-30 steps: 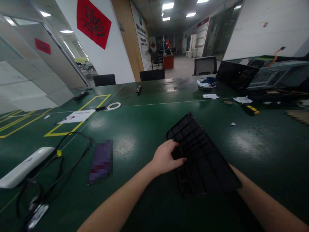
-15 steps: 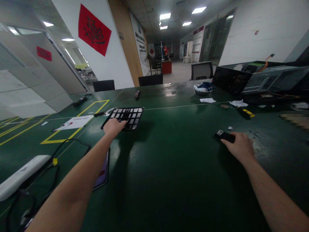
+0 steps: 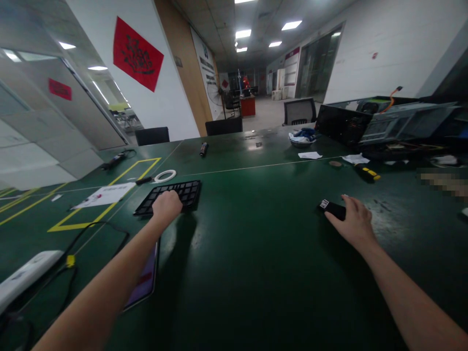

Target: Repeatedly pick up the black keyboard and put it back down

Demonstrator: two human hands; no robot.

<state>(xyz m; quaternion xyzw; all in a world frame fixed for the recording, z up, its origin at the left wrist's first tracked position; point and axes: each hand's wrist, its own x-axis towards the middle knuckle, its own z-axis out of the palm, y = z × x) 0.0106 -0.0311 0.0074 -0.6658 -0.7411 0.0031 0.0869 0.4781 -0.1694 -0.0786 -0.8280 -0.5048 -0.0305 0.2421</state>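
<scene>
Across the green tabletop point(image 3: 252, 243), has lowered the black gridded plastic panel point(image 3: 190, 192), centre-left, in a closed left hand point(image 3: 167, 206), well apart from the white-labelled black block point(image 3: 335, 210) pinched centre-right by a half-curled right hand point(image 3: 356, 224).

A dark green tabletop point(image 3: 241, 243) with a dull sheen fills the lower part of the view, crossed by thin pale seams and marked with yellow lines point(image 3: 76, 226) on the left. Black chairs point(image 3: 224, 126) stand along its far edge, and a mesh-backed chair point(image 3: 300, 112) sits to the right of them. Beyond, a pale floor point(image 3: 263, 108) runs back past a red desk point(image 3: 247, 106) and a standing fan point(image 3: 215, 94) into a dim far end. A white pillar point(image 3: 146, 105) on the left carries a red paper sign point(image 3: 138, 54) with dark writing, next to a wood-coloured panel point(image 3: 183, 68). A plain white wall point(image 3: 387, 53) stands on the right, beside dark glass doors point(image 3: 317, 68). Bright rectangular lights point(image 3: 291, 25) are set in the grey ceiling point(image 3: 215, 14).
</scene>
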